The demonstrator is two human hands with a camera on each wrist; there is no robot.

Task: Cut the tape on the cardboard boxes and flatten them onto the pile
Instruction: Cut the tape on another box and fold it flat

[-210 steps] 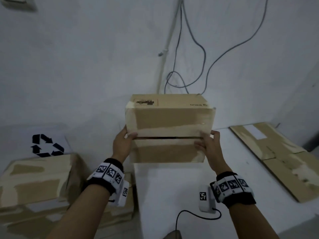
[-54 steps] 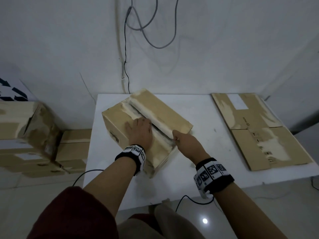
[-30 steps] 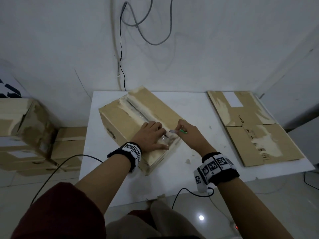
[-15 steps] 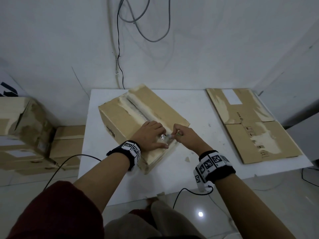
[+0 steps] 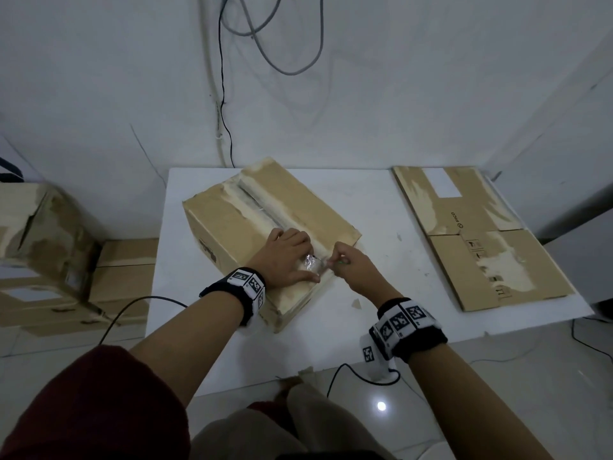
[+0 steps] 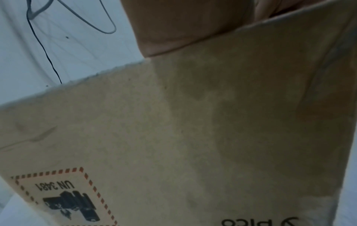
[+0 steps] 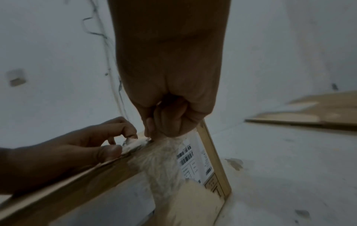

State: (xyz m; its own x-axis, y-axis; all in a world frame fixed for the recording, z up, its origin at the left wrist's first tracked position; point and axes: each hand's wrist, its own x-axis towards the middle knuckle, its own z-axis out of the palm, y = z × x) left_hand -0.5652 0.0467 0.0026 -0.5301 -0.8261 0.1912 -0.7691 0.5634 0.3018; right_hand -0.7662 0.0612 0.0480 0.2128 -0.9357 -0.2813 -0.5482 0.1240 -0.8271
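Note:
A taped cardboard box (image 5: 232, 220) lies slantwise on the white table (image 5: 381, 210). My left hand (image 5: 285, 257) rests on the near end of its top. The fingers and thumb press down on either side of crinkled clear tape (image 5: 310, 262) on the centre seam. My right hand (image 5: 351, 267) grips a small cutter with a green part (image 5: 339, 263), its tip at that tape on the box's near edge. In the right wrist view the right hand (image 7: 173, 107) is fisted above the tape (image 7: 135, 143), with the left hand (image 7: 77, 145) beside it. The left wrist view shows the box side (image 6: 173, 137) with a UN 3481 label (image 6: 63, 197).
A pile of flattened cardboard (image 5: 481, 240) lies on the table's right part. Several more taped boxes (image 5: 43, 247) stand on the floor at the left. Cables (image 5: 265, 44) hang on the wall behind. A scrap of tape (image 5: 357, 303) lies near the table's front edge.
The box was carried in both hands, then set on the table. In the last second my right hand with the cutter has closed in on the tape beside my left fingers.

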